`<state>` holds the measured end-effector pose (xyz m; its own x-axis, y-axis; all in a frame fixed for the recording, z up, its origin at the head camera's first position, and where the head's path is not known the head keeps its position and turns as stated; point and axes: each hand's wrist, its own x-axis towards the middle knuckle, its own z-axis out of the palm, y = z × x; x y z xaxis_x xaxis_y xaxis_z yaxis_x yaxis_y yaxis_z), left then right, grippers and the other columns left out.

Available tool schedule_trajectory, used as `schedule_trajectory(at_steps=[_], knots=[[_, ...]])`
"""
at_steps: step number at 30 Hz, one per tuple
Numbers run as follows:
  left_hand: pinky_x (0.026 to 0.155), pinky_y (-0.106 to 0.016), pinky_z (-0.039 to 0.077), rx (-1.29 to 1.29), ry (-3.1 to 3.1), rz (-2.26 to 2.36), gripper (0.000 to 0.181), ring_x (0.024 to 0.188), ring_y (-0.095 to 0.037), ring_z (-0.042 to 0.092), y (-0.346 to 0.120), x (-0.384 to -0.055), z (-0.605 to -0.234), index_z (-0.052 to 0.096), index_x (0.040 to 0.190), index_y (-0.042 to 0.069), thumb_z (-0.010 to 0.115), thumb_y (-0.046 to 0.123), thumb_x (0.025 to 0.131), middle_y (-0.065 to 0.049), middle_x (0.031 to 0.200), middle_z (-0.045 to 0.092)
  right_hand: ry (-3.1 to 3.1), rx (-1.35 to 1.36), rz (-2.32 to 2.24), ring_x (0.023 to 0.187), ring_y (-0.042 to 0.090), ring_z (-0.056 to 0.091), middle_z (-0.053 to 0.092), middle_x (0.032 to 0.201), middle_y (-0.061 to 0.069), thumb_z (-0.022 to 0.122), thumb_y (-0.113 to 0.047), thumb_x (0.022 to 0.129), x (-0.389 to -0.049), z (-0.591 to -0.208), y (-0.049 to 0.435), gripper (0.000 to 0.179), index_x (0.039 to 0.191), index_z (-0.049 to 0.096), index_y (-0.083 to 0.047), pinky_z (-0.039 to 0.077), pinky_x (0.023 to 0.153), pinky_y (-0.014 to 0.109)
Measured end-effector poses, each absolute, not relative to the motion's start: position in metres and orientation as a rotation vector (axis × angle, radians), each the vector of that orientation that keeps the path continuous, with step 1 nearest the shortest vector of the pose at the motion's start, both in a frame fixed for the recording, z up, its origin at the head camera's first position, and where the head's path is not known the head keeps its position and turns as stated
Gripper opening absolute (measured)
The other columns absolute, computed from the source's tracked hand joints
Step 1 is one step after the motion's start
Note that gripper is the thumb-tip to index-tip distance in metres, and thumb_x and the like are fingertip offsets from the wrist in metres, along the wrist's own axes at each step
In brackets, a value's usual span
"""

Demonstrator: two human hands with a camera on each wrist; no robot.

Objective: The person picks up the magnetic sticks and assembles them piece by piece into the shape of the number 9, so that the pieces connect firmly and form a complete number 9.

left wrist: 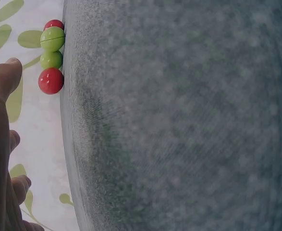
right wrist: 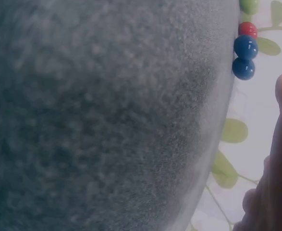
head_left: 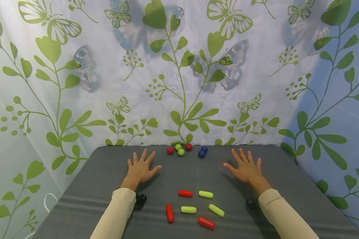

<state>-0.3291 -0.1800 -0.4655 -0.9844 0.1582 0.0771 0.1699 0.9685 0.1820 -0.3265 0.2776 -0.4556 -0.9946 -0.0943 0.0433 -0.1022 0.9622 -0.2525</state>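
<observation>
My left hand (head_left: 140,170) is spread palm down over the left side of the grey table, its fingers straight and holding nothing. Over on the right side, my right hand (head_left: 246,168) has its fingers splayed the same way and is bare of any object. Between and beyond the hands, along the far edge, sit small glossy balls: a red ball (head_left: 170,150), another red ball (head_left: 189,147), two green balls (head_left: 181,152) and two dark blue balls (head_left: 201,154). In the left wrist view the red ball (left wrist: 51,80) appears past the thumb; blue balls (right wrist: 245,47) show in the right wrist view.
Nearer the front of the table (head_left: 107,186) lie three red blocks (head_left: 185,193), long and faceted, and three yellow-green blocks (head_left: 188,209) of similar shape. A curtain (head_left: 179,83) with leaves and butterflies hangs behind the far edge. A white cord (head_left: 48,202) hangs at the left.
</observation>
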Motion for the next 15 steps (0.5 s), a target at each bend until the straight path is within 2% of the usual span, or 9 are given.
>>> schedule_trajectory(at_steps=[6,10,13,15], knots=[[0.106,-0.077,0.01,-0.246,-3.062,-0.293,0.084,0.144,-0.06,0.004,-0.182,-0.33,-0.463,0.023,0.163,0.027,0.041,0.073,0.096,-0.016,0.167,0.011,-3.08,0.171,0.398,0.146,0.055,-0.006,0.003,0.165,0.024,0.033,-0.083,0.09,-0.331,-0.454,0.275,0.102,0.164,0.012,-0.016,-0.016,0.102,0.075],[0.107,-0.076,0.012,-0.363,-3.007,-0.329,0.081,0.145,-0.058,0.007,-0.175,-0.327,-0.46,0.029,0.161,0.024,0.046,0.069,0.097,-0.016,0.166,0.018,-3.055,0.22,0.404,0.146,0.055,-0.003,0.004,0.165,0.024,0.037,-0.081,0.091,-0.334,-0.454,0.271,0.1,0.164,0.012,-0.017,-0.015,0.102,0.075],[0.108,-0.074,0.017,-0.599,-2.933,-0.375,0.072,0.146,-0.052,0.019,-0.156,-0.317,-0.449,0.043,0.155,0.019,0.053,0.062,0.097,-0.015,0.161,0.031,-2.969,0.356,0.392,0.145,0.055,0.014,0.02,0.162,0.026,0.053,-0.067,0.095,-0.34,-0.452,0.263,0.089,0.162,0.025,-0.014,-0.003,0.103,0.079],[0.109,-0.07,0.022,-0.786,-2.882,-0.369,0.066,0.144,-0.044,0.03,-0.138,-0.308,-0.441,0.052,0.148,0.018,0.057,0.059,0.097,-0.011,0.156,0.041,-2.881,0.491,0.348,0.138,0.052,0.035,0.039,0.153,0.026,0.064,-0.051,0.096,-0.345,-0.449,0.253,0.077,0.156,0.039,-0.01,0.014,0.104,0.078]])
